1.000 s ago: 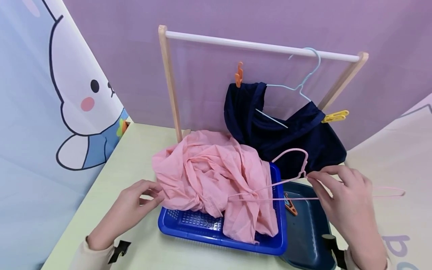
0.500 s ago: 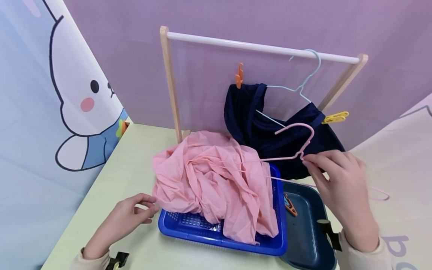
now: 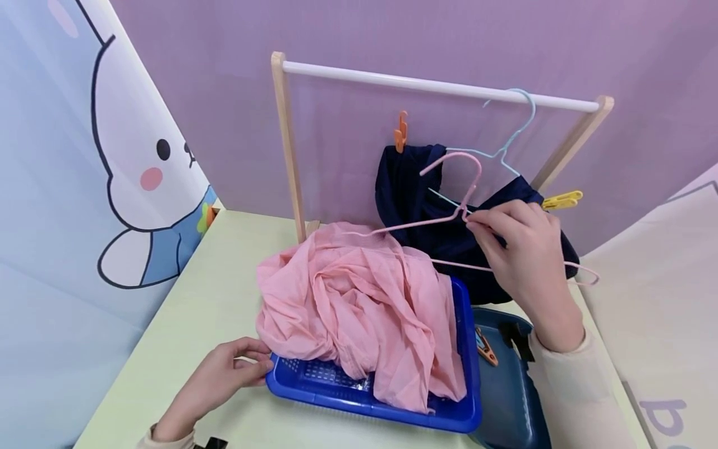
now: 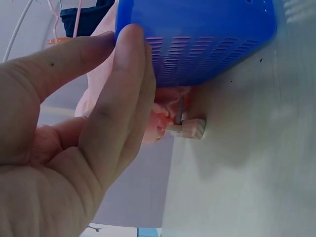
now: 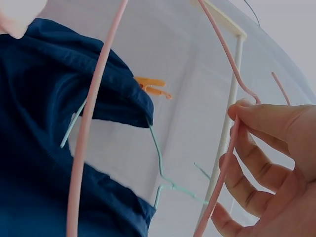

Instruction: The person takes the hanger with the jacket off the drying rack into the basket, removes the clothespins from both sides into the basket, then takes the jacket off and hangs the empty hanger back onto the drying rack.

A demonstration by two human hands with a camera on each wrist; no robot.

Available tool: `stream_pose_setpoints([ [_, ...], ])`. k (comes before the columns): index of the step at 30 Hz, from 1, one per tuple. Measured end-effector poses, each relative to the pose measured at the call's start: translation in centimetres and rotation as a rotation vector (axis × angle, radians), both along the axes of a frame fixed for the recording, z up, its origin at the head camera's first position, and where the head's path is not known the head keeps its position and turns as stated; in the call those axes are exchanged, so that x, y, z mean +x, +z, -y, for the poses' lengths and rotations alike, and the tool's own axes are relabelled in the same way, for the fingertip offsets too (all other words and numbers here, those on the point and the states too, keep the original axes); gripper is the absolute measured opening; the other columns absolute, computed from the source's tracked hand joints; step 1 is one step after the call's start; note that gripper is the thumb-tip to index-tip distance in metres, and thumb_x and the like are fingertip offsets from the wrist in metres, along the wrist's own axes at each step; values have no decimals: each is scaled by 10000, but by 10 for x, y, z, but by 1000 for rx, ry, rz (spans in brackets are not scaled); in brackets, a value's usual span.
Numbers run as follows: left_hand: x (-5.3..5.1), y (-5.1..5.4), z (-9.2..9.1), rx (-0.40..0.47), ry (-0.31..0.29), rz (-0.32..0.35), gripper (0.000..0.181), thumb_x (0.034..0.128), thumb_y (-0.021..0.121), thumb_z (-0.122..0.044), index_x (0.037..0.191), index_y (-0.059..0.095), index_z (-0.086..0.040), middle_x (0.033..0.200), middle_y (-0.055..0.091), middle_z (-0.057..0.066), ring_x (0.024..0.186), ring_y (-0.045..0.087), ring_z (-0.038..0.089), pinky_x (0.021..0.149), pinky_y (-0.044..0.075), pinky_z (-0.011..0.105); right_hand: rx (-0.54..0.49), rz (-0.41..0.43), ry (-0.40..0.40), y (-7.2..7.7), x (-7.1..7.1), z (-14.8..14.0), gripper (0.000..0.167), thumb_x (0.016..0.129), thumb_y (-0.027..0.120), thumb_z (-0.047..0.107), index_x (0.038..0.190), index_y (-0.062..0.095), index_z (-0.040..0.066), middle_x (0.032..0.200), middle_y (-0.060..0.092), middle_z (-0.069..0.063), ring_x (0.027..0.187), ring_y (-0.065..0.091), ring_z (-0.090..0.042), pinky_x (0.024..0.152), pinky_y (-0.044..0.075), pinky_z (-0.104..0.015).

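Note:
In the head view, my right hand [image 3: 521, 249] pinches a pink clothes hanger [image 3: 415, 223] just below its hook. The hanger is lifted in front of a dark blue garment [image 3: 417, 199], which hangs on a light blue hanger [image 3: 507, 143] from the rack. My left hand [image 3: 224, 374] is at the left corner of a blue plastic basket [image 3: 370, 405]. In the left wrist view, its thumb and fingers [image 4: 131, 54] pinch the basket's rim. A crumpled pink cloth [image 3: 353, 293] fills most of the basket and spills over its back left side.
The rack's white bar [image 3: 437, 83] runs between wooden posts. An orange clothespin [image 3: 401, 132] and a yellow clothespin [image 3: 563, 199] clip the dark garment. A dark teal tray [image 3: 507, 399] with another orange clothespin [image 3: 486, 348] lies right of the basket, on the pale table [image 3: 241, 243].
My right hand has raised the pink hanger up and left, toward the bar. My left hand has moved from beside the pink cloth down to the basket's corner and taken its rim.

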State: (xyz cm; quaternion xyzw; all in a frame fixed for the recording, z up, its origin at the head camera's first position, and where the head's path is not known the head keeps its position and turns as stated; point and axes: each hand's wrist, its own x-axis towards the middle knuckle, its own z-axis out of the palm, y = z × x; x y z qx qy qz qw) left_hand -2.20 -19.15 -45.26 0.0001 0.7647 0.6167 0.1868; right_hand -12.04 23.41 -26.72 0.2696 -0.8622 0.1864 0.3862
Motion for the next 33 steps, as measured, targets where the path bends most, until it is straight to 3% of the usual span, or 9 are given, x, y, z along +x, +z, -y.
stream_pose_setpoints([
  [7,-6,-4,3,47,-26,38,382,922,728,-105,1165,572,145,994,666,151,854,707,289,736,607,402,-24,-31,37,15,-27,17,73,863,788,63,935,788,57,856,675,-109,762,554,-323,632,347,-458],
  [13,-11,-13,10,168,-53,91,402,945,687,-82,1200,533,187,1019,678,162,897,702,270,784,597,417,-24,-29,40,30,-51,37,73,917,749,122,945,787,66,836,663,-97,749,540,-276,619,309,-424],
  [21,-11,-27,17,316,-103,140,318,960,651,-43,1177,539,162,1009,692,113,906,694,188,825,579,431,-21,16,6,51,-79,63,121,956,701,147,966,786,61,835,655,-107,783,574,-274,664,392,-470],
  [29,-12,-33,18,388,-127,165,252,953,660,-36,1147,576,101,1003,696,93,903,693,177,844,565,458,41,85,-77,74,-92,74,148,973,678,189,1001,791,98,883,669,-107,858,605,-284,686,402,-480],
  [33,-12,-33,19,398,-128,163,246,953,658,-34,1143,576,100,1000,694,95,903,692,177,835,576,432,45,134,-111,82,-94,74,145,972,681,187,1019,791,105,928,680,-100,917,606,-287,760,406,-512],
])
